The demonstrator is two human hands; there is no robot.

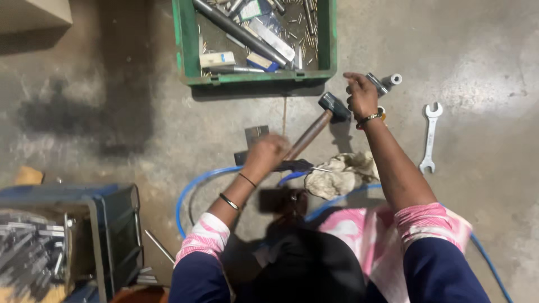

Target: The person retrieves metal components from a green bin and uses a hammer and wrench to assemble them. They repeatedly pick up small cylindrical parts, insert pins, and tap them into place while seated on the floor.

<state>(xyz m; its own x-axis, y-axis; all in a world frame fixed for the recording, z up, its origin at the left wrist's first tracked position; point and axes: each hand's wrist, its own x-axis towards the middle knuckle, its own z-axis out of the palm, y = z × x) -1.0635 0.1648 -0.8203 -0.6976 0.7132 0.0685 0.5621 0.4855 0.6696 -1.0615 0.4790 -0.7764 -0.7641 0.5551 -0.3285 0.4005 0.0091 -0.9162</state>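
Note:
My left hand (265,155) is blurred and closed around the lower end of a hammer's wooden handle (307,136). The dark hammer head (334,105) points toward the green crate. My right hand (361,95) is stretched further out and grips a short silver metal cylinder (384,82) just above the concrete floor. Under my left hand lie a small dark metal plate (256,134) and a dark tool (296,165) joined to a blue hose (193,182).
A green crate (185,50) of rods, tubes and small boxes stands ahead. A double-ended spanner (430,137) lies to the right, and a dirty rag (341,175) sits near my knees. At the left stands a blue bin (112,224) with several metal pieces (28,247).

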